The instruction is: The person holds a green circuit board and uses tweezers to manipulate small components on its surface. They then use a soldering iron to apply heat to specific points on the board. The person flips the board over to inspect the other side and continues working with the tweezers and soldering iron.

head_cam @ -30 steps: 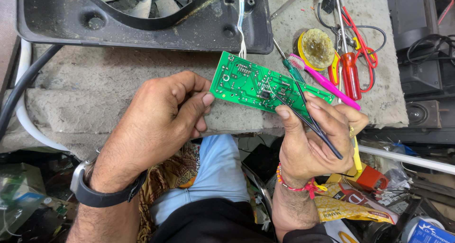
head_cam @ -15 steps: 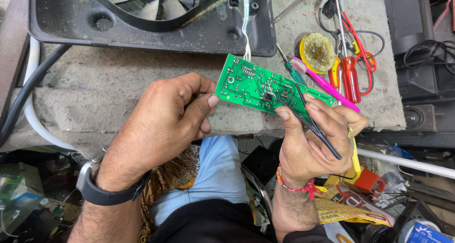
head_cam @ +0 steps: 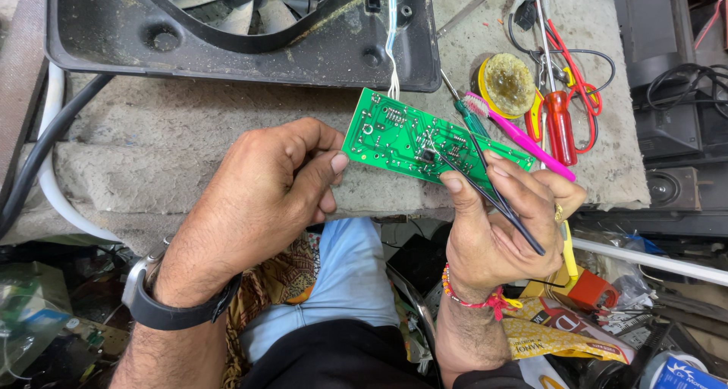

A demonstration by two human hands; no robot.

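tweezers (head_cam: 485,192) pinched in right hand (head_cam: 500,237), seemingly

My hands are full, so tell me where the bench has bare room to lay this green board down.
Bare concrete bench top lies between the black fan housing and the bench's front edge, left of the left hand. The right end is crowded: pink toothbrush, round flux tin, red-handled tools, wires.

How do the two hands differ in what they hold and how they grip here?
The left hand pinches the green circuit board by its end, thumb against curled fingers; the right hand holds black tweezers, tips on the board's black chip. The left wrist carries a dark watch, the right a red beaded thread. Both are bare and touch the board.
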